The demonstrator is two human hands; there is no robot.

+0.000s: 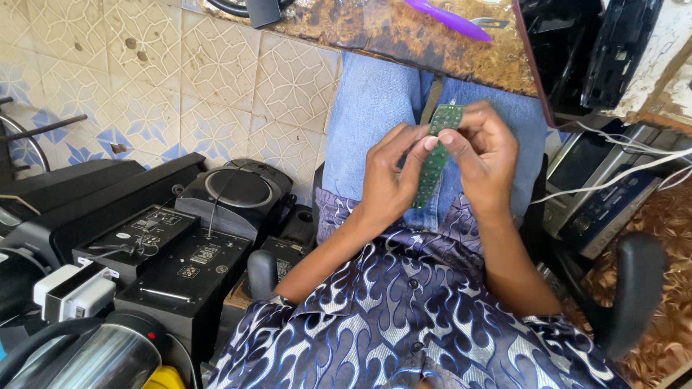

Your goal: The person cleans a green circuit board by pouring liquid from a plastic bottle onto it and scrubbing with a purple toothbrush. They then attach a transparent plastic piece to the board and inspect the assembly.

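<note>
Both hands are pinching a narrow green circuit board over the lap. Left hand fingers are closing on the strip's mid/lower part from the left; right hand thumb + forefinger are gripping near the top end from the right. Fingers shut on it, no gap showing. Board's long axis is running near-vertical in view, top end tilting slightly right, away from the body. Both hands about equally near. Below: blue jeans; beyond, the worn table edge; stacked black audio gear at left.
</note>
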